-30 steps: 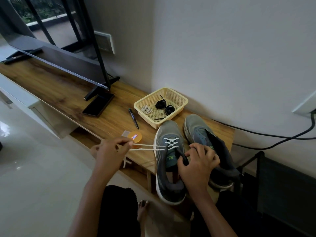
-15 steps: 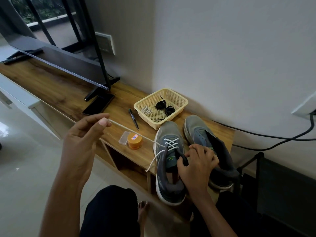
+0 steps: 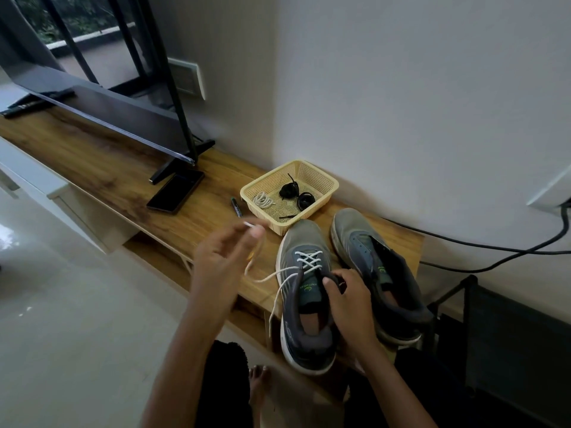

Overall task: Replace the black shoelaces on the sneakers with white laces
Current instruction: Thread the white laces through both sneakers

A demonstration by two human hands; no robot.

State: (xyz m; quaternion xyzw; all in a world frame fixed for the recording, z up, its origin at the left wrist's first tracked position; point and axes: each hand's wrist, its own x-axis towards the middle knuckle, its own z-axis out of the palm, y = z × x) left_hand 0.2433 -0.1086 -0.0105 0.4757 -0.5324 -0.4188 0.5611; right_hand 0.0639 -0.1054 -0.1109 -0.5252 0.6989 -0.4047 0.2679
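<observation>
Head view, the only one:
Surface: long wooden TV unit [image 3: 92,162] against a pale wall [image 3: 401,88], open shelf underneath.
Room: glossy light floor [image 3: 61,304]; glass door w/ dark frame top left, switch plate [image 3: 185,77] beside it; black cables [image 3: 494,251] run along the wall at right.
On surface, far end: TV [image 3: 108,112] on black legs, dark phone [image 3: 176,191] flat by one leg, pen [image 3: 236,206] just beside the basket.
Basket: cream plastic basket [image 3: 321,177] near the wall; inside, black laces [image 3: 290,189] bundled, plus a small white coil [image 3: 262,199].
Sneakers: two grey ones, toes to the wall, at the surface's near end. Laced sneaker [image 3: 304,335] has a white lace [image 3: 306,260] crossed thru its lower eyelets; second sneaker [image 3: 370,257] is just beside it.
Left hand [image 3: 222,261]: raised over the surface, fingertips pinching the white lace near its tip; blurred. Lace sags in a loop back to the shoe, other end dangles off the edge.
Right hand [image 3: 346,291]: fingers curled round the laced sneaker's tongue & collar.
Below: a bare foot [image 3: 259,384] on the floor.
</observation>
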